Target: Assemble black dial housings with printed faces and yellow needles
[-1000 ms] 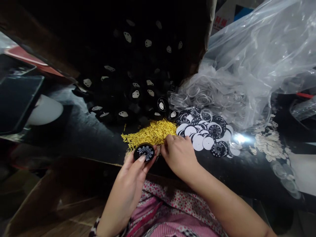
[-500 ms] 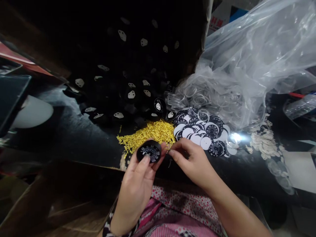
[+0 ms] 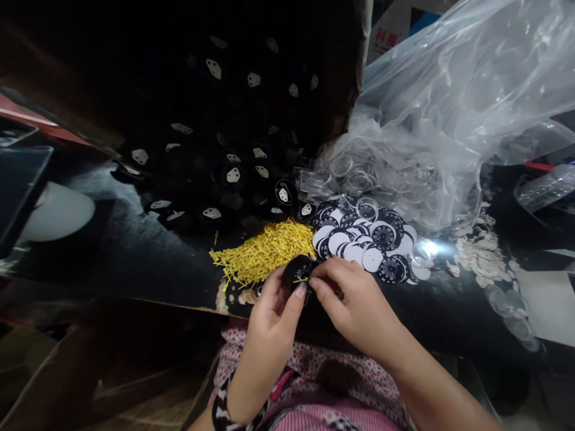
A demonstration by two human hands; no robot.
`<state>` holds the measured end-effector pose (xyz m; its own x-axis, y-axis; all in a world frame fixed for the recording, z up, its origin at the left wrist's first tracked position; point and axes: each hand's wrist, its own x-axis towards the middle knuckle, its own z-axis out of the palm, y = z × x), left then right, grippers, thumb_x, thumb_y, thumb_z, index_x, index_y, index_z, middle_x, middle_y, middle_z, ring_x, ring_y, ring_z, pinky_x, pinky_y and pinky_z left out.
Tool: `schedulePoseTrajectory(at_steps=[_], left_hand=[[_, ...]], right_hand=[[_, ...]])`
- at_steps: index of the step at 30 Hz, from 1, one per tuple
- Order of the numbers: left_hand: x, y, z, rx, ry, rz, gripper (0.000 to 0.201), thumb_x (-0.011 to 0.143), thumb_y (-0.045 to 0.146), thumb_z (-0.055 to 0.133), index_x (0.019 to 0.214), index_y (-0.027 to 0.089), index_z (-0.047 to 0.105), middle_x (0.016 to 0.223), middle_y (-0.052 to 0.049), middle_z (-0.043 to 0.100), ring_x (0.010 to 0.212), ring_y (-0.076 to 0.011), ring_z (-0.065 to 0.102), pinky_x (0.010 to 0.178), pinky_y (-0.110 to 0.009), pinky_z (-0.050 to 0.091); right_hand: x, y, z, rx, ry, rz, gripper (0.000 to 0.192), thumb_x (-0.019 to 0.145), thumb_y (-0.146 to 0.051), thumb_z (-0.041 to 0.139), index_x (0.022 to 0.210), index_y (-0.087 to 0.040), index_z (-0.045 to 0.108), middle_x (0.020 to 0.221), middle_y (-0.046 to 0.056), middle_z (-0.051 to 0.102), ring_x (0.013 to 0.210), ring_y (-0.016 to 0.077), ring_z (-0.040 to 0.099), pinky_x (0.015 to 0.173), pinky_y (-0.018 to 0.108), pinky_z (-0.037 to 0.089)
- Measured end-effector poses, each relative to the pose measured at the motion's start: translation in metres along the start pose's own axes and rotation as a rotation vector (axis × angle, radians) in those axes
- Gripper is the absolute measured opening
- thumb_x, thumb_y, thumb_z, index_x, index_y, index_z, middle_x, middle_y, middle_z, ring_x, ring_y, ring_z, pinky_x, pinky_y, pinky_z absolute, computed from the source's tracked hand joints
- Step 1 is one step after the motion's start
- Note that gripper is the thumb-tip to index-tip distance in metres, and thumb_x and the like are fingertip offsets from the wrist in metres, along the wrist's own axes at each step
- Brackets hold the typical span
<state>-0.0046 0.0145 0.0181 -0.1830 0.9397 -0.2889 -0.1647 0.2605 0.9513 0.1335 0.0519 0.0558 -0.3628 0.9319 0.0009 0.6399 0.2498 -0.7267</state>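
Yellow pins (image 3: 265, 251), dial discs (image 3: 372, 242), plastic bag (image 3: 449, 120)

black round dial (image 3: 299, 270), tilted, yellow pointer (image 3: 301, 279) across its face.

Both arms are bare, with no sleeves on them and no gloves on the left hand (image 3: 274, 305) or the right hand (image 3: 354, 305). The left wrist has a black band (image 3: 223, 413) with small white shapes on it. The person wears pink clothes (image 3: 323, 383), with little red and white dots on one part and thin pink stripes lower down.
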Motion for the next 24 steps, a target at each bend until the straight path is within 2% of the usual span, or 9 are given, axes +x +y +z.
schedulePoseTrajectory(at_steps=[6, 12, 14, 16, 18, 20, 22, 24], left_hand=[[-0.004, 0.002, -0.002, 0.077, 0.042, 0.058, 0.021, 0.081, 0.031, 0.068, 0.101, 0.023, 0.065, 0.105, -0.005, 0.074, 0.101, -0.0235, 0.07, 0.086, -0.03, 0.055], [-0.007, 0.006, -0.005, 0.175, 0.061, 0.107, 0.018, 0.081, 0.027, 0.067, 0.098, 0.025, 0.068, 0.101, -0.001, 0.074, 0.096, -0.0217, 0.07, 0.087, -0.028, 0.054], [-0.006, 0.007, -0.007, 0.175, 0.056, 0.101, 0.018, 0.08, 0.027, 0.068, 0.097, 0.025, 0.069, 0.102, -0.002, 0.074, 0.097, -0.0226, 0.07, 0.088, -0.029, 0.054], [-0.004, 0.004, -0.009, 0.119, 0.026, 0.034, 0.021, 0.079, 0.03, 0.07, 0.1, 0.024, 0.07, 0.104, -0.003, 0.074, 0.1, -0.0241, 0.069, 0.089, -0.031, 0.054], [0.0, 0.001, -0.011, 0.006, -0.024, -0.087, 0.029, 0.079, 0.034, 0.072, 0.107, 0.025, 0.07, 0.108, -0.004, 0.074, 0.105, -0.0254, 0.068, 0.092, -0.033, 0.054], [0.003, -0.002, -0.012, -0.097, -0.071, -0.188, 0.039, 0.078, 0.038, 0.073, 0.116, 0.028, 0.068, 0.114, -0.004, 0.073, 0.113, -0.0258, 0.065, 0.098, -0.034, 0.052], [0.005, -0.002, -0.013, -0.128, -0.095, -0.217, 0.045, 0.077, 0.04, 0.076, 0.12, 0.031, 0.067, 0.122, -0.003, 0.07, 0.121, -0.0259, 0.06, 0.103, -0.035, 0.048], [0.004, -0.001, -0.014, -0.092, -0.067, -0.204, 0.044, 0.074, 0.04, 0.078, 0.116, 0.032, 0.07, 0.13, -0.002, 0.066, 0.13, -0.0262, 0.053, 0.108, -0.034, 0.044]], right_hand=[[-0.006, -0.003, 0.0, 0.132, -0.002, -0.005, 0.014, 0.093, -0.017, 0.055, 0.079, -0.02, 0.058, 0.076, -0.001, 0.063, 0.068, 0.0125, 0.055, 0.069, 0.026, 0.041], [-0.013, -0.009, 0.006, 0.17, 0.025, 0.046, 0.017, 0.093, -0.015, 0.053, 0.077, -0.019, 0.055, 0.07, -0.003, 0.059, 0.063, 0.0108, 0.053, 0.065, 0.025, 0.039], [-0.012, -0.01, 0.007, 0.194, 0.023, 0.069, 0.019, 0.092, -0.017, 0.054, 0.074, -0.02, 0.054, 0.067, -0.004, 0.057, 0.06, 0.0101, 0.051, 0.062, 0.024, 0.038], [-0.01, -0.009, 0.005, 0.19, 0.002, 0.097, 0.023, 0.09, -0.017, 0.057, 0.068, -0.02, 0.052, 0.062, -0.005, 0.054, 0.056, 0.0094, 0.048, 0.058, 0.023, 0.036], [-0.007, -0.007, 0.002, 0.13, 0.007, 0.082, 0.022, 0.086, -0.017, 0.06, 0.066, -0.019, 0.053, 0.062, -0.004, 0.055, 0.056, 0.01, 0.049, 0.057, 0.024, 0.036], [-0.004, -0.003, -0.001, 0.012, 0.039, -0.004, 0.011, 0.086, -0.017, 0.06, 0.076, -0.019, 0.06, 0.071, -0.001, 0.061, 0.065, 0.0128, 0.054, 0.064, 0.026, 0.039], [-0.001, 0.001, -0.002, -0.142, 0.069, -0.12, 0.008, 0.09, -0.019, 0.057, 0.091, -0.018, 0.065, 0.084, 0.004, 0.066, 0.076, 0.0164, 0.057, 0.073, 0.031, 0.041], [0.003, 0.005, -0.001, -0.299, 0.066, -0.214, 0.013, 0.092, -0.02, 0.052, 0.092, -0.016, 0.065, 0.086, 0.006, 0.066, 0.079, 0.0189, 0.058, 0.076, 0.034, 0.04]])
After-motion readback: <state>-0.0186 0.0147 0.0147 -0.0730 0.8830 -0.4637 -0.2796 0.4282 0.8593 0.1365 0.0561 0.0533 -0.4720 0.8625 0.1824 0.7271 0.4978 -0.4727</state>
